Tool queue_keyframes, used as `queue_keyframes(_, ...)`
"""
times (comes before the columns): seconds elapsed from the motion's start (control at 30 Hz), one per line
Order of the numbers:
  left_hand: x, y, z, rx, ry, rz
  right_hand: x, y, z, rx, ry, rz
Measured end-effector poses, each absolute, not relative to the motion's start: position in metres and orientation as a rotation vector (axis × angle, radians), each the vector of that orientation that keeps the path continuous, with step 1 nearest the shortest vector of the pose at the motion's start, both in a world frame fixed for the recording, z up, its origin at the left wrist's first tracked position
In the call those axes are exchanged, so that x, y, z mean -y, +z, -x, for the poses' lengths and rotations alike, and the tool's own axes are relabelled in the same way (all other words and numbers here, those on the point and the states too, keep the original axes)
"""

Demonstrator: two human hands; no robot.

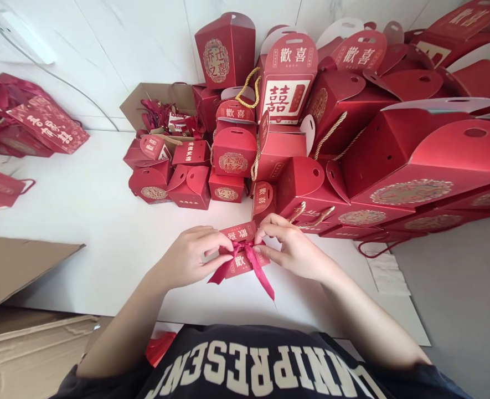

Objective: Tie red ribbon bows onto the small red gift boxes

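A small red gift box (241, 260) with white Chinese characters sits between my hands, just above the white surface (103, 221). A dark red ribbon (258, 269) is knotted across its middle, and its tails hang toward me. My left hand (190, 256) is closed, pinching the ribbon at the left of the knot. From the other side, my right hand (291, 247) pinches the ribbon at the knot with fingers curled.
A big heap of red gift boxes (352, 138) with gold rope handles fills the back and right. Smaller red boxes (186, 177) stand behind my hands. Red paper bags (41, 124) lie far left. Brown cardboard (16, 271) lies at the near left.
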State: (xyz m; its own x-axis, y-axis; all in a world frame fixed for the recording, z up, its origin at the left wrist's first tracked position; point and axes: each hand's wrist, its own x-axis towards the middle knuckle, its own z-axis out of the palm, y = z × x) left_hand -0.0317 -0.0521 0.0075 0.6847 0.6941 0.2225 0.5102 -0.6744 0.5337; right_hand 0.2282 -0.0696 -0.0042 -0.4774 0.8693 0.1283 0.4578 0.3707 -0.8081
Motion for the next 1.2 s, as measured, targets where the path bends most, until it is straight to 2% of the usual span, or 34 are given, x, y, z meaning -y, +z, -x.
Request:
queue_keyframes(0.27,0.051,0.000,0.039,-0.883,0.699,-2.835,0.072,-0.007,-0.228,1.999,1.207,1.235)
queue_keyframes(0.6,0.049,0.003,0.036,-0.985,0.503,-2.872,0.070,-0.005,-0.227,1.823,1.560,1.156)
queue_keyframes(0.77,0.043,0.007,0.035,-0.908,0.539,-2.884,0.064,-0.005,-0.228,1.829,1.580,1.105)
queue_keyframes(1.0,0.023,0.011,0.031,-0.775,0.489,-2.519,0.058,0.001,-0.228,1.846,1.567,1.101)
queue_keyframes(1.2,0.017,0.002,0.036,-0.767,0.603,-2.757,0.058,0.000,-0.228,1.859,1.540,1.111)
